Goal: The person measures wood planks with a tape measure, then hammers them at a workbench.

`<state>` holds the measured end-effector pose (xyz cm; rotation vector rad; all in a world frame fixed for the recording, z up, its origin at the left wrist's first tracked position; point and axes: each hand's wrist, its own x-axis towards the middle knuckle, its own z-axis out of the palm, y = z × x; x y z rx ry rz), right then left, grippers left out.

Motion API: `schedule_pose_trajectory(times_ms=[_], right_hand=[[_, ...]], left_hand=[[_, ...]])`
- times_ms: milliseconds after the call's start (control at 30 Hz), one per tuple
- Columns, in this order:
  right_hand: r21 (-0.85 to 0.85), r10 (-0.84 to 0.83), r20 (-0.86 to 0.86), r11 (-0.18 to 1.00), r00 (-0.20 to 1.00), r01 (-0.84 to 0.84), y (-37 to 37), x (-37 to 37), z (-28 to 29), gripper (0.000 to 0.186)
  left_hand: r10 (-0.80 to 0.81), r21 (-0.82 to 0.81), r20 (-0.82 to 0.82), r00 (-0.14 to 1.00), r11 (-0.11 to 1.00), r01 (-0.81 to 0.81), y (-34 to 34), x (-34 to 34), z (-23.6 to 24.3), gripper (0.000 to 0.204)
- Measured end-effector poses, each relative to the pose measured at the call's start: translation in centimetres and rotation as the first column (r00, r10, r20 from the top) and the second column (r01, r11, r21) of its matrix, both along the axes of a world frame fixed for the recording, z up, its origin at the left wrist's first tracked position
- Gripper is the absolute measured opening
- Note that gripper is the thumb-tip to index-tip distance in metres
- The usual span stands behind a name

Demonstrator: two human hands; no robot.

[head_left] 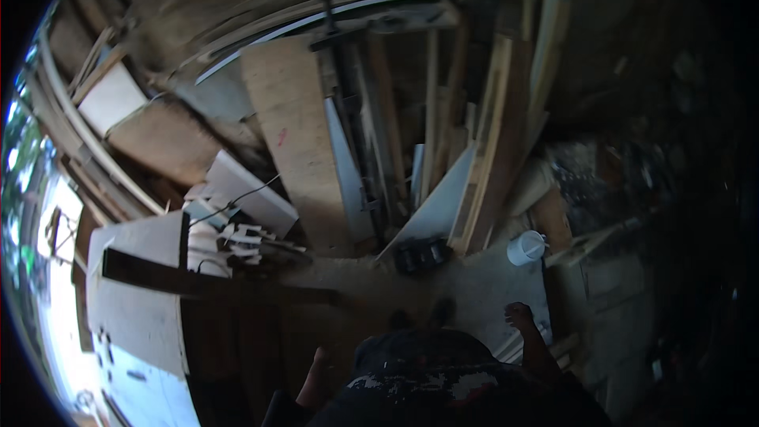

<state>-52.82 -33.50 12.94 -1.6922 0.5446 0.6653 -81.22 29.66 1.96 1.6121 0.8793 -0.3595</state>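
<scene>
My right hand [519,316] hangs at my right side, its fingers loosely curled with nothing visible in them. The closest thing to it is a white bucket [525,248] on the floor ahead. On the other side, my left hand [319,359] is low beside my body; it is dim and smeared, so its fingers cannot be made out. A long dark board [221,278] juts across at the left, beyond that hand, over the corner of a pale-topped table [138,308]. My shoes show faintly below my dark, paint-marked shirt.
Boards and planks lean upright ahead, among them a wide plywood sheet [296,126] and a long plank [484,150]. A black object [422,255] sits at their foot. White offcuts [247,241] are piled beside the table. Bright daylight enters at far left.
</scene>
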Motion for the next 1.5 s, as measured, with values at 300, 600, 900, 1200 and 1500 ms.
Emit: schedule_pose_trajectory(times_ms=[300, 600, 900, 1200, 1500], right_hand=[[-0.281, -0.143, -0.311, 0.958, 0.940, 0.052, -3.1, -12.2, -2.4, 0.032], [-0.271, -0.209, -0.229, 0.952, 0.951, 0.144, -2.3, -10.2, -1.3, 0.032], [-0.247, -0.033, -0.115, 0.969, 0.993, 0.004, -2.8, -2.9, 0.2, 0.036], [-0.234, 0.110, -0.152, 0.961, 0.982, -0.144, -7.1, 9.0, -0.4, 0.029], [-0.258, 0.095, -0.102, 0.959, 0.990, -0.118, -16.7, 21.4, -4.0, 0.026]], left_hand=[[-0.154, 0.102, -0.138, 0.978, 0.980, 0.169, 1.0, 15.7, 6.8, 0.038], [-0.193, 0.076, -0.259, 0.947, 0.973, 0.219, 1.1, 14.1, 5.6, 0.037], [-0.275, 0.073, -0.055, 0.960, 0.958, 0.278, 2.3, 11.2, 0.2, 0.032], [0.272, -0.049, -0.235, 0.933, 0.956, -0.291, -8.8, 17.2, 5.9, 0.027], [0.160, 0.257, 0.459, 0.874, 0.918, -0.303, -8.5, 34.9, 13.8, 0.031]])
